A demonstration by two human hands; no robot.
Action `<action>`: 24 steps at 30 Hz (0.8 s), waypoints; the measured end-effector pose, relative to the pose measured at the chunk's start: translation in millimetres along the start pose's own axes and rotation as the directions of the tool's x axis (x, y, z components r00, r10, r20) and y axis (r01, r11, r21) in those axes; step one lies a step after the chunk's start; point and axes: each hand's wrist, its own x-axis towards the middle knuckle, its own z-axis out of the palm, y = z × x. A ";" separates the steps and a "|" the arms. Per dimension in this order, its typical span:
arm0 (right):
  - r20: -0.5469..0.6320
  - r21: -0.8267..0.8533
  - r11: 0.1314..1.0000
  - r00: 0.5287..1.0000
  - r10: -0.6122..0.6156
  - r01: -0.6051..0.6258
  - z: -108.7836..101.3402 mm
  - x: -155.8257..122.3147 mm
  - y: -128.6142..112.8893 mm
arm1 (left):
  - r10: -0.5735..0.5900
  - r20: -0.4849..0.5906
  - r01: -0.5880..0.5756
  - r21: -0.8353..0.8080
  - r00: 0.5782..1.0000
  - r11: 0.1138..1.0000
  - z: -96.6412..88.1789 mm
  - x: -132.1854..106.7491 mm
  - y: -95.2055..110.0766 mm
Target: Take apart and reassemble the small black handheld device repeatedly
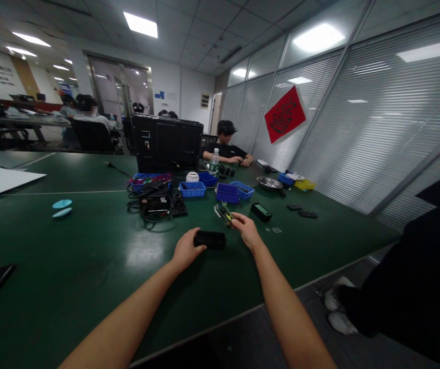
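Observation:
My left hand (186, 250) is closed on the left end of a black oblong casing (211, 240), which lies on or just above the green table. In my right hand (245, 227) is a green circuit board (224, 214) with a yellowish part, pinched between thumb and fingers and tilted. The board is a little above and to the right of the casing, apart from it. Just beyond my right hand sits a black box with a green top (261, 211). A small clear piece (277, 230) and a tiny ring (267, 229) lie to its near right.
Blue bins (192, 190), a black power unit with cables (154, 206), a white ball (192, 177) and a metal bowl (269, 183) stand farther back. Behind them are a monitor (168, 143), a bottle (214, 163) and a seated person (227, 146). Another person in dark clothes (416, 277) stands at right.

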 end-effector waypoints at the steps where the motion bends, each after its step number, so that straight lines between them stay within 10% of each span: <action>1: 0.081 0.115 0.993 0.997 0.007 -0.016 0.3 -1.8 -3.4 | -0.001 -0.006 0.001 -0.003 1.000 1.000 -0.3 0.1 0.6; 10: 0.393 0.054 0.997 0.919 0.021 -0.046 10.0 -11.2 -12.0 | -0.009 -0.017 0.009 0.001 1.000 1.000 -1.7 0.4 3.0; 24: 0.354 -0.229 0.973 0.934 0.054 0.031 15.0 -11.8 -18.6 | -0.036 -0.009 0.036 0.019 0.999 0.999 -1.3 -0.5 2.7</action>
